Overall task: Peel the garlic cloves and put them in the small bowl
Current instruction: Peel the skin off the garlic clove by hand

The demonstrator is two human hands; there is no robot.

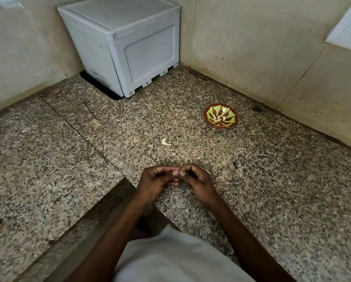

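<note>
Watching from my end, I judge the likeliest slip to be the clove [177, 171] popping out of the pinch: it is tiny, both thumbs crowd it, and a hard pull on the skin could flick it onto the speckled granite counter [251, 180], where a pale scrap would be hard to find. The hands work close to the counter's front edge, so a dropped clove could also roll off toward the floor. A third risk, as I see it, is loose skin being carried along into the bowl.

My left hand [158, 181] has its fingers curled, thumb and forefinger pinching the clove; my right hand [197, 180] is curled the same way, its fingertips meeting the clove from the other side. Only a sliver of pale clove shows between the thumbs, so I cannot tell how much skin remains.

Another garlic clove [165, 141] lies alone on the counter beyond the hands, whitish, curved, pointed at one end. The small bowl [220, 116], red-brown with a green pattern, sits well apart to the right near the wall and holds a few pale pieces.
</note>
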